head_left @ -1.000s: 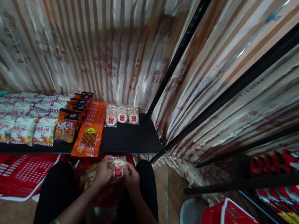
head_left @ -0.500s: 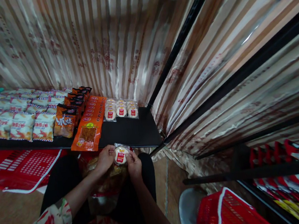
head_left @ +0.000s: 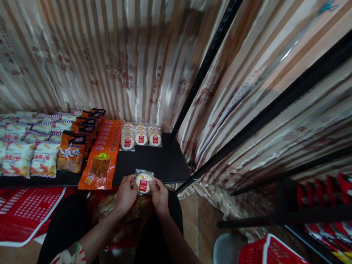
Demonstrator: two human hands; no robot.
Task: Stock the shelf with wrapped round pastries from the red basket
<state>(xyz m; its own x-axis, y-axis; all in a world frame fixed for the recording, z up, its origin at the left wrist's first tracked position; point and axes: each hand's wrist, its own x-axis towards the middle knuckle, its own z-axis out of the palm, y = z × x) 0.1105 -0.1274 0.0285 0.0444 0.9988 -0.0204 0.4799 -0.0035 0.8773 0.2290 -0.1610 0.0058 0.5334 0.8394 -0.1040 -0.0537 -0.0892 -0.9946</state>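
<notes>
Between my two hands is a packaged round white cracker (head_left: 143, 183) in clear wrap with a red label. My left hand (head_left: 127, 194) pinches its left edge, and the fingers of my right hand (head_left: 160, 195) are closed on its right edge. It is held upright just off the front edge of the black shelf (head_left: 154, 163), above my lap. Packets of the same kind (head_left: 141, 137) lie in short overlapping rows at the back of that shelf. Left of them lies a long orange packet of brown sticks (head_left: 102, 158).
Orange-and-black snack bags (head_left: 70, 152) and rows of white snack bags (head_left: 15, 159) fill the shelf's left part. Black metal bars (head_left: 213, 46) slant across a striped curtain (head_left: 126, 39). Red baskets (head_left: 19, 213) sit below left and lower right. A bag of packets (head_left: 108, 209) rests between my legs.
The view has shifted slightly, so the shelf and its goods appear lower and a little further left. Both hands keep hold of the packaged cracker, which is now nearer the shelf edge.
</notes>
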